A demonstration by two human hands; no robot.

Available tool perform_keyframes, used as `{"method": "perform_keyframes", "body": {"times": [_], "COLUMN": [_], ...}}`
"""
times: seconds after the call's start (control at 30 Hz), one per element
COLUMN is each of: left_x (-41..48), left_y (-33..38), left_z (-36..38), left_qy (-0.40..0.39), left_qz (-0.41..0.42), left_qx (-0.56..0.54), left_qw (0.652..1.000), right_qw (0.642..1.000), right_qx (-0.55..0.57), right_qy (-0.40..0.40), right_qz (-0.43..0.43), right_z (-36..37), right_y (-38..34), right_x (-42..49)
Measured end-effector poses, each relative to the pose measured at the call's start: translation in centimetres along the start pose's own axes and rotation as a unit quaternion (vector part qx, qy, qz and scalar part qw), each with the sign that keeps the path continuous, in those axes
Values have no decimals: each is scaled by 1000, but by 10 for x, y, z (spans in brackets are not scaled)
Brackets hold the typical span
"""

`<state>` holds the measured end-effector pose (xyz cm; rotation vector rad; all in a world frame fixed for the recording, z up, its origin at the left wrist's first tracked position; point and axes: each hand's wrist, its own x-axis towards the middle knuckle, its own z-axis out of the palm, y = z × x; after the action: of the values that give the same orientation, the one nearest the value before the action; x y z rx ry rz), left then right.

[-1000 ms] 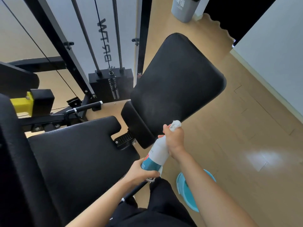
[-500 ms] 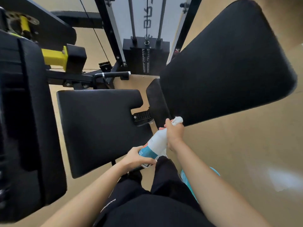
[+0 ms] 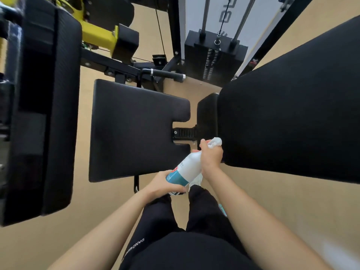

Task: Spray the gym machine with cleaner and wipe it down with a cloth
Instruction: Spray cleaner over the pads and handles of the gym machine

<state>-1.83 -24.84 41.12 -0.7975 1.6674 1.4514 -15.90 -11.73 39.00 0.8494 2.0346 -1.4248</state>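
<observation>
View tips further down than half a second ago: the seat pad (image 3: 136, 133) now sits mid-frame and the big right pad (image 3: 292, 114) fills more of the right side. Both hands and the bottle stay where they were.

One spray bottle (image 3: 187, 168), white with a teal base, is tilted up to the right in front of the legs. The right hand (image 3: 211, 159) is curled round its neck, just under the white trigger head (image 3: 215, 142). The left hand (image 3: 162, 184) wraps the teal base. The trigger head is just beside the near edge of the big right pad; contact can't be told.

Three black pads: seat, big right one, tall left one (image 3: 48, 114). One weight stack (image 3: 214, 59) with two guide rods (image 3: 205, 14). One black handle (image 3: 167, 74). One yellow bracket (image 3: 97, 36). Tan floor (image 3: 272, 201).
</observation>
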Motion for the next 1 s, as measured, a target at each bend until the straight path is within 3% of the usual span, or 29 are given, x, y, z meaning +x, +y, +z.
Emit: {"method": "perform_keyframes", "body": {"times": [0.3,0.5,0.83,1.0], "left_x": [-15,-12,-11,-11], "left_y": [-17,-27,-33,-41], "left_z": [-1,-13,-5,2], "left_qy": [68,111,103,84], "left_qz": [-7,7,8,3], "left_qx": [-144,-162,-188,-196], "left_qw": [987,980,977,977], "right_qw": [976,946,905,904], "right_qx": [-103,-160,-215,-248], "right_qy": [-189,-280,-359,-335], "right_qz": [-27,-44,-79,-92], "right_z": [72,113,126,119], "right_y": [-33,-50,-52,-41], "right_x": [5,-2,-13,-12]}}
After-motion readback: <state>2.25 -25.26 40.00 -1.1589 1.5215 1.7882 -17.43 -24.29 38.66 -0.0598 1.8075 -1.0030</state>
